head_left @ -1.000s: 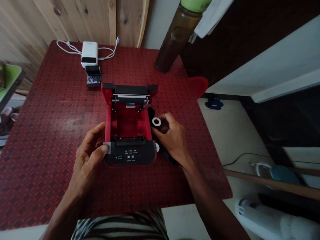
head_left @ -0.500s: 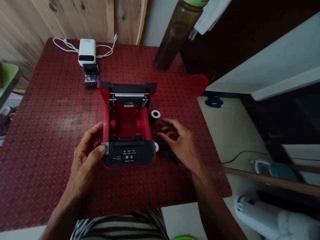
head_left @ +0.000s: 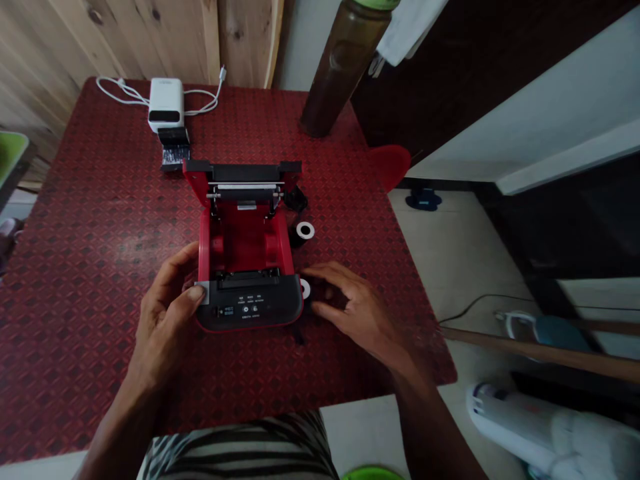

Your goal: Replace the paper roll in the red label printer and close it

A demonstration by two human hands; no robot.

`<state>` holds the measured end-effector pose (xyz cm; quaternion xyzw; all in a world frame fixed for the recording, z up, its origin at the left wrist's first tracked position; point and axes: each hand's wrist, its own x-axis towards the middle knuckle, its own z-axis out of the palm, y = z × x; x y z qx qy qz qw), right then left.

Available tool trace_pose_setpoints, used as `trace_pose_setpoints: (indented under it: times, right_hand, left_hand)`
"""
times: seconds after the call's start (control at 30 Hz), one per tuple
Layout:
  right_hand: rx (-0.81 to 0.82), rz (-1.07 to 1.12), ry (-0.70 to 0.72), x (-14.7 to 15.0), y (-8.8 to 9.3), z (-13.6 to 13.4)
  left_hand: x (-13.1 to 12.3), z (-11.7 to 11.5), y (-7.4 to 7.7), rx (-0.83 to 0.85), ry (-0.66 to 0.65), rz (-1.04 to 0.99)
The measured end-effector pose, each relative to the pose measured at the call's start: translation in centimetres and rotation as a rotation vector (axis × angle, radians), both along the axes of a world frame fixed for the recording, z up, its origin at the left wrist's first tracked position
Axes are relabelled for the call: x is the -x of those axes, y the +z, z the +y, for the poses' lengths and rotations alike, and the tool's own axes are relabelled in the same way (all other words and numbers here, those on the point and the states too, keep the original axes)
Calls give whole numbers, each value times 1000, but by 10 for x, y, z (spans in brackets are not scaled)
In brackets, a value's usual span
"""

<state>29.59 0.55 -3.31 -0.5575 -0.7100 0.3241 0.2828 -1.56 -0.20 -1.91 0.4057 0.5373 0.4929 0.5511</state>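
A red and black receipt printer (head_left: 249,308) stands on the table with its lid tipped open, showing the red paper bay. My left hand (head_left: 165,307) grips the printer's front left corner, its thumb on a small silver tab (head_left: 201,292). My right hand (head_left: 355,307) is spread, fingers apart, beside the front right corner. Its fingers reach over a black roll with a white core (head_left: 305,289), partly hiding it. A second such roll (head_left: 303,232) lies on its side to the right of the printer, untouched.
The printer stands on a red patterned table (head_left: 100,267). Behind it are a white power adapter (head_left: 165,103) with a white cable and a small black block (head_left: 174,148). A tall brown bottle (head_left: 340,73) with a green cap stands at the back edge.
My right hand has moved from the upper roll down to the lower roll near the printer's front corner. My left hand stays on the printer.
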Motion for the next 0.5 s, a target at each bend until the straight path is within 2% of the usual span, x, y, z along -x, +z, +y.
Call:
trace_pose_setpoints:
  times: [0.13,0.23,0.3,0.37,0.43,0.5]
  right_hand:
    - [-50,46,25,15,-9,-1]
    - [-52,82,6,18,-4,-3]
    - [-44,55,-46,13,12,-9]
    - [-42,-21,-101,7,37,-15]
    - [-106,-84,-86,4,66,-16]
    - [-229,-117,1,10,91,-9]
  left_hand:
    - [1,0,-2,-3,11,-9]
    - [1,0,-4,-6,7,-20]
    - [1,0,-4,0,7,-31]
    - [0,0,-2,4,10,-30]
    - [-2,0,2,2,13,-19]
    - [-4,0,6,3,15,4]
